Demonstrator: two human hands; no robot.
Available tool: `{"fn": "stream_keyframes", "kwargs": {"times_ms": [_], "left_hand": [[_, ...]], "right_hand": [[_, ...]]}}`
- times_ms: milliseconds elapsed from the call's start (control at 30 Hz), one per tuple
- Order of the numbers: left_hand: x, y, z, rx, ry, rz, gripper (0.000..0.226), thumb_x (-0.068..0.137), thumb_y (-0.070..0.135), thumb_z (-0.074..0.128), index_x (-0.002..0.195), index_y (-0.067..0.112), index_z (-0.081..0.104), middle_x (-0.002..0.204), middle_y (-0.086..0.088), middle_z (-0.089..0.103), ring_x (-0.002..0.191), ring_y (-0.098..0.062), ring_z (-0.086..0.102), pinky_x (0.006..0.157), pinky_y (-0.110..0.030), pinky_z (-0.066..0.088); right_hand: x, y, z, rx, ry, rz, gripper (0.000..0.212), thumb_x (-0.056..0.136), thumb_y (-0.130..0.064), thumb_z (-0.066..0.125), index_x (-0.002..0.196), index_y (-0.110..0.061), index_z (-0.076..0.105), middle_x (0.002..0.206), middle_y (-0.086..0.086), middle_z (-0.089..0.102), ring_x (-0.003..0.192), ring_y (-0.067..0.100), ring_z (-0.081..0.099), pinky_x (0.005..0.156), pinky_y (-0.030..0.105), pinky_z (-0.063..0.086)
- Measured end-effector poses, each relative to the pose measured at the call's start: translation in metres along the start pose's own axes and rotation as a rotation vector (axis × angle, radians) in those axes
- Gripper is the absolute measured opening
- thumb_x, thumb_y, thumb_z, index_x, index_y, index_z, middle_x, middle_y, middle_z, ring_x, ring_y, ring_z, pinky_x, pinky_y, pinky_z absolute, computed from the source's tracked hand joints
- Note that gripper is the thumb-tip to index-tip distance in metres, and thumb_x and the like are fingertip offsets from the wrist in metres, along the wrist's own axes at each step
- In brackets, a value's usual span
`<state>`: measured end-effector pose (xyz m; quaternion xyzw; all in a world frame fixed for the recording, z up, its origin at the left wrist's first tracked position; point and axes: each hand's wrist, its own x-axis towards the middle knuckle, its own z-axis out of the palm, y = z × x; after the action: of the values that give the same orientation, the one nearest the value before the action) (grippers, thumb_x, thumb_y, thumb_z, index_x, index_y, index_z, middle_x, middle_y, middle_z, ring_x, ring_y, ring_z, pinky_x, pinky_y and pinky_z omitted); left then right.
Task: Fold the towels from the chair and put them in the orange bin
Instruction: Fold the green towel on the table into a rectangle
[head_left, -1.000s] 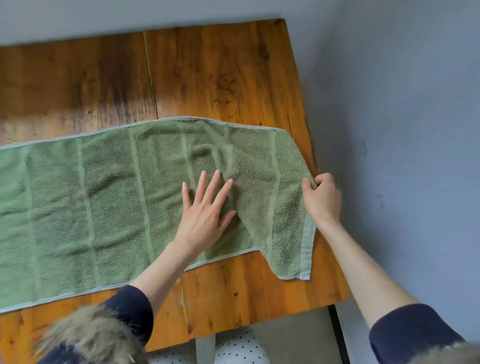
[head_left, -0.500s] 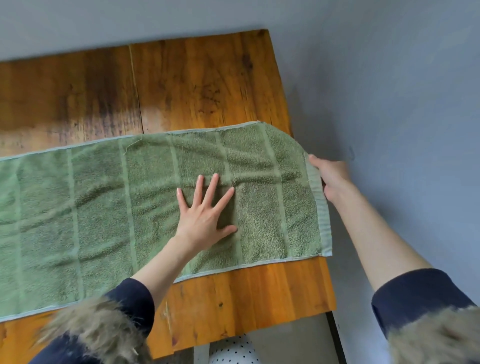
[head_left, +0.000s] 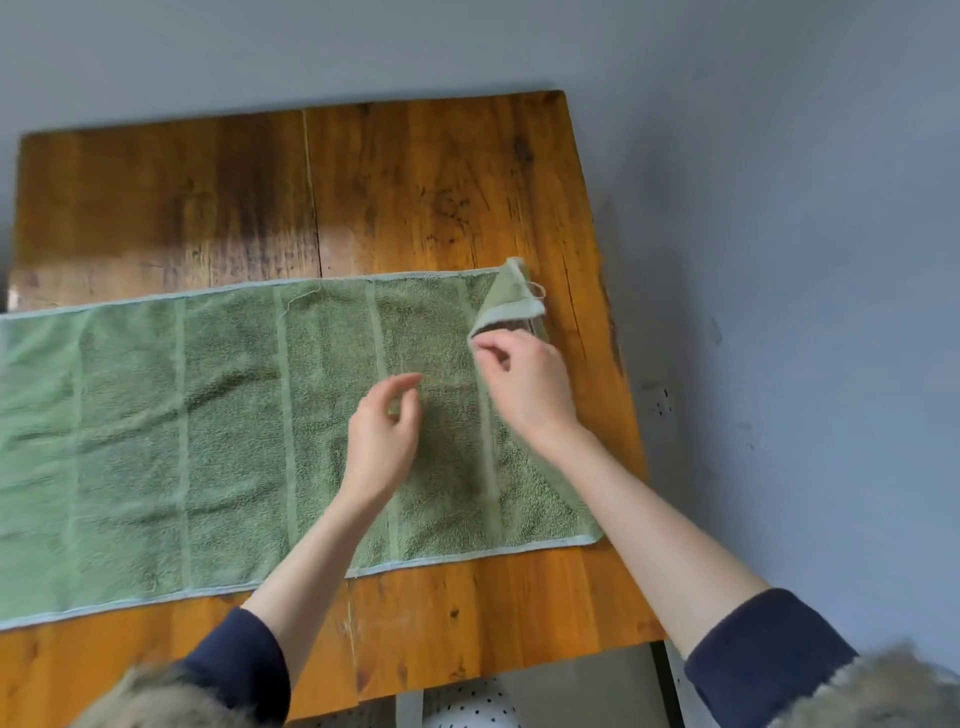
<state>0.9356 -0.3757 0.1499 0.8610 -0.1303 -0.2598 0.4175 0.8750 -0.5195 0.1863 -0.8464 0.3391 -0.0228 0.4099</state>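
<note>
A green towel (head_left: 208, 431) with pale stripes lies spread flat along the wooden table (head_left: 415, 182), its left end running out of view. Its far right corner (head_left: 511, 299) is turned up and folded back over the towel. My right hand (head_left: 530, 389) is at that corner, its fingertips pinching the pale hem of the flap. My left hand (head_left: 382, 441) hovers over the towel's right half with loosely curled fingers and holds nothing. Neither the orange bin nor the chair with towels is in view.
The table's right edge (head_left: 613, 364) runs close to the towel's end, with grey floor (head_left: 805, 312) beyond it. A white polka-dotted thing (head_left: 467, 709) shows below the table's near edge. Bare wood lies behind the towel.
My right hand left the towel's right end, came in over the towel and took its far corner, folding it back. My left hand lifted off the towel and its fingers curled.
</note>
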Motion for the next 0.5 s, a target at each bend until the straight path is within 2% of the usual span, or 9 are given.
{"fn": "stream_keyframes", "kwargs": {"times_ms": [67,100,167,267,300,400,500], "left_hand": [[0.003,-0.002,-0.009,-0.283,-0.032,-0.247,0.03,0.096,0.014,0.046,0.124,0.01,0.055,0.111,-0.004,0.065,0.1,-0.015,0.061,0.083,-0.027,0.054],[0.004,-0.005,-0.012,-0.37,-0.05,-0.342,0.03,0.097,0.013,0.046,0.125,0.008,0.054,0.106,-0.003,0.065,0.095,-0.015,0.063,0.075,-0.022,0.055],[0.001,-0.011,-0.013,-0.402,-0.092,-0.436,0.029,0.097,0.011,0.046,0.124,0.006,0.054,0.099,-0.002,0.065,0.09,-0.016,0.064,0.066,-0.018,0.055],[-0.004,-0.013,-0.006,-0.385,-0.134,-0.451,0.026,0.096,0.01,0.048,0.119,0.006,0.058,0.096,-0.003,0.066,0.089,-0.016,0.065,0.07,-0.021,0.056],[-0.006,-0.012,-0.002,-0.38,-0.144,-0.453,0.025,0.095,0.01,0.049,0.118,0.006,0.059,0.096,-0.003,0.066,0.088,-0.016,0.066,0.072,-0.023,0.056],[-0.009,-0.002,0.012,-0.354,-0.177,-0.453,0.025,0.094,0.02,0.054,0.113,0.005,0.061,0.093,-0.004,0.068,0.083,-0.016,0.066,0.072,-0.026,0.056],[-0.007,0.014,0.026,-0.281,-0.216,-0.427,0.03,0.089,0.039,0.057,0.102,0.013,0.062,0.088,-0.004,0.069,0.074,-0.014,0.067,0.069,-0.027,0.057]], "right_hand": [[-0.003,-0.002,0.012,0.04,-0.221,0.026,0.029,0.094,-0.022,0.052,0.121,-0.018,0.061,0.115,0.001,0.066,0.096,0.013,0.061,0.09,0.033,0.051],[-0.005,0.0,0.015,0.025,-0.261,0.04,0.031,0.094,-0.023,0.052,0.124,-0.018,0.059,0.117,0.001,0.065,0.099,0.013,0.06,0.093,0.035,0.05],[-0.008,0.009,0.014,-0.042,-0.219,0.061,0.031,0.095,-0.022,0.051,0.124,-0.016,0.058,0.118,0.002,0.064,0.098,0.012,0.059,0.092,0.032,0.05],[-0.019,0.037,0.002,-0.194,-0.107,0.107,0.031,0.094,-0.025,0.053,0.122,-0.013,0.057,0.118,0.001,0.06,0.097,0.009,0.054,0.084,0.021,0.045],[-0.025,0.047,-0.002,-0.264,-0.117,0.133,0.034,0.093,-0.03,0.054,0.123,-0.014,0.056,0.119,0.0,0.058,0.101,0.01,0.053,0.085,0.022,0.044],[-0.049,0.069,-0.009,-0.479,-0.228,0.186,0.04,0.089,-0.043,0.055,0.121,-0.018,0.055,0.12,-0.002,0.055,0.111,0.017,0.049,0.096,0.038,0.042],[-0.063,0.075,-0.009,-0.534,-0.278,0.21,0.029,0.091,-0.039,0.055,0.114,-0.021,0.056,0.114,-0.004,0.056,0.109,0.016,0.048,0.094,0.037,0.038]]}}
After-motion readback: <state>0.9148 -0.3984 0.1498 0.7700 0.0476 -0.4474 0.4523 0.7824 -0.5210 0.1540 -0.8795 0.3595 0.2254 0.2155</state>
